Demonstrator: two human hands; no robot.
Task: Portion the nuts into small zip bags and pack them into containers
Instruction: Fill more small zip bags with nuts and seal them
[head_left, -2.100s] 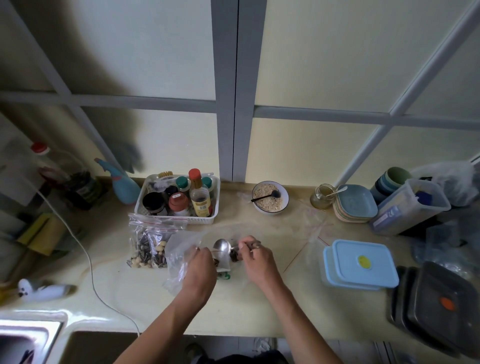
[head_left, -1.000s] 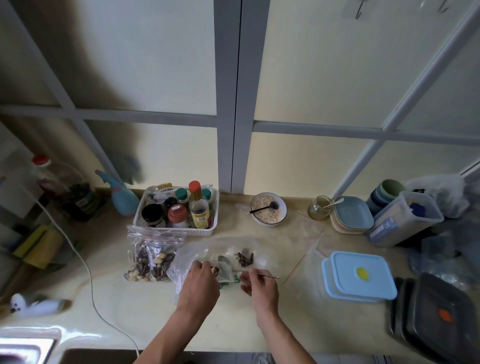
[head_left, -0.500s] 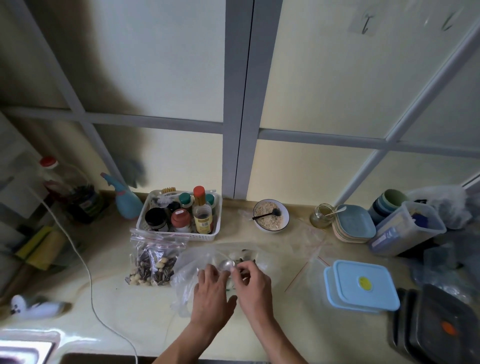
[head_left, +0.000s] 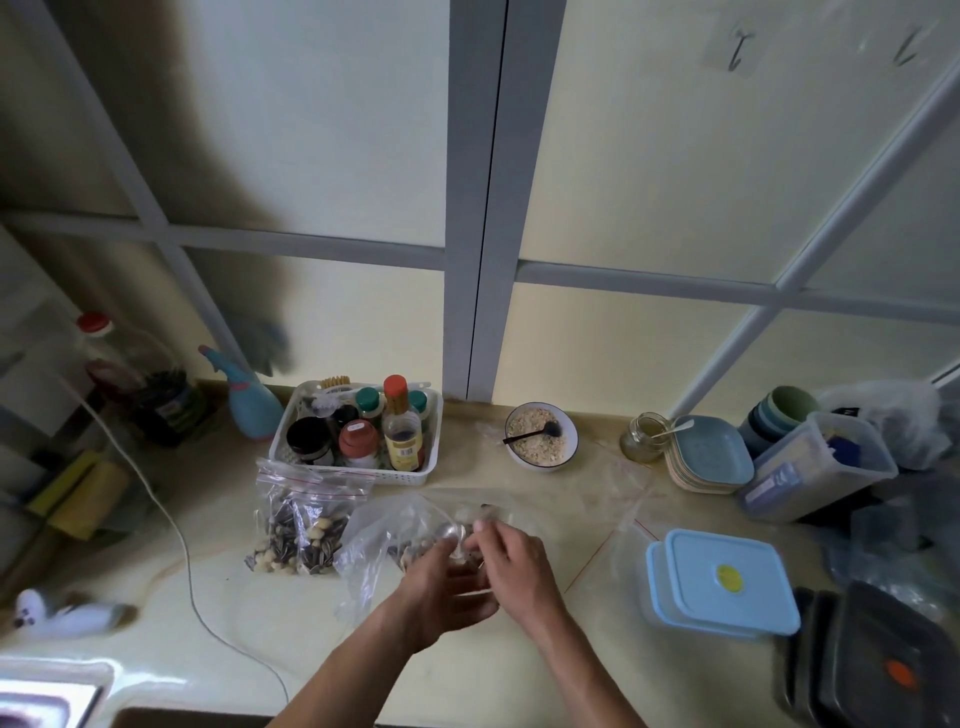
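Note:
Both my hands meet over the middle of the counter. My right hand (head_left: 514, 564) pinches a metal spoon (head_left: 451, 532) whose bowl points left into a large clear bag of nuts (head_left: 382, 535). My left hand (head_left: 441, 592) sits just under the spoon and grips a small clear zip bag (head_left: 470, 571), which is mostly hidden by its fingers. Two filled zip bags of seeds and nuts (head_left: 301, 530) lie to the left. A blue-lidded container (head_left: 722, 582) stands shut at the right.
A white basket of bottles (head_left: 358, 441) and a bowl of oats (head_left: 540, 439) stand at the back. A jar (head_left: 641, 441), stacked plates (head_left: 711, 457), a clear tub (head_left: 815, 467) and dark containers (head_left: 872, 660) crowd the right. A white cable (head_left: 182, 540) crosses the left.
My hands have come together; the right hand swung the spoon from the counter up to the bag by the left hand. The camera tilted upward.

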